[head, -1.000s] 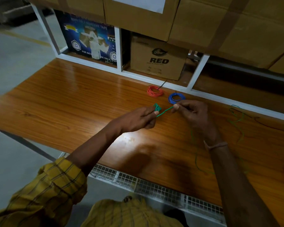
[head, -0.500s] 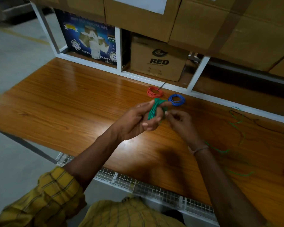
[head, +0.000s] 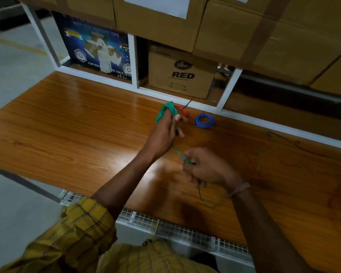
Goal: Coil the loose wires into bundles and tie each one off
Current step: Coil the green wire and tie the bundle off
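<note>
Green wire (head: 164,113): thin, wound in several loops around the fingers of the left hand (head: 164,133), raised above the table. Free strand runs down to the right hand (head: 203,166), closed in a pinch on it, then trails onto the wood. Red coil (head: 183,112) and blue coil (head: 204,120): lying beyond the hands. Wooden table (head: 67,125); cardboard boxes (head: 181,75) shelved behind.

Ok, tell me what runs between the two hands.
In the head view, a short run of green wire spans from the left hand, which holds the green coil, down to the right hand.
</note>
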A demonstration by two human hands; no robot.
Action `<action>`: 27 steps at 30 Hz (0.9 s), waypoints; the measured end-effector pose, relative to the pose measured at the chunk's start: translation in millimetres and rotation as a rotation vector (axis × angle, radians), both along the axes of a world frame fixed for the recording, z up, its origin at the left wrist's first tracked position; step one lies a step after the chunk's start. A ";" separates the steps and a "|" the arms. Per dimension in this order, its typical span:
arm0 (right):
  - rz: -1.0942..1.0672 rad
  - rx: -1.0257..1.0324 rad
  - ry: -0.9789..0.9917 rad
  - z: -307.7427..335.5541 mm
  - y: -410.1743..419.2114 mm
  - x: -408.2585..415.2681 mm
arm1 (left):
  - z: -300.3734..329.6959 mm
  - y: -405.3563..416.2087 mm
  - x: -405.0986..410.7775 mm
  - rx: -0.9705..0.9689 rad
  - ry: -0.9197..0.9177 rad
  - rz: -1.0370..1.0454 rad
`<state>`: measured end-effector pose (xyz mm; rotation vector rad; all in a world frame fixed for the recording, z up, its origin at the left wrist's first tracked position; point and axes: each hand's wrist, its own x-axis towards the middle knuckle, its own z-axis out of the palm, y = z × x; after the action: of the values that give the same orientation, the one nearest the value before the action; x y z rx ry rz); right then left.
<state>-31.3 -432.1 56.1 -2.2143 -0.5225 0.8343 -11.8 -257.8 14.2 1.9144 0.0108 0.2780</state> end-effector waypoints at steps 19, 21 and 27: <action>-0.039 0.214 -0.322 59.6 -45.6 64.6 | 32.6 9.8 -36.0 -0.251 0.297 -0.712; -0.118 0.275 -0.354 53.1 -48.2 74.2 | 33.5 9.8 -37.6 -0.279 0.311 -0.739; -0.351 0.472 -0.269 4.5 -48.2 89.3 | 32.0 -0.8 -34.5 -0.614 0.334 -0.758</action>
<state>58.0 -480.3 60.6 -1.9014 -0.3886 0.2006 -46.4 -258.6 46.1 1.2186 -0.3598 -0.5073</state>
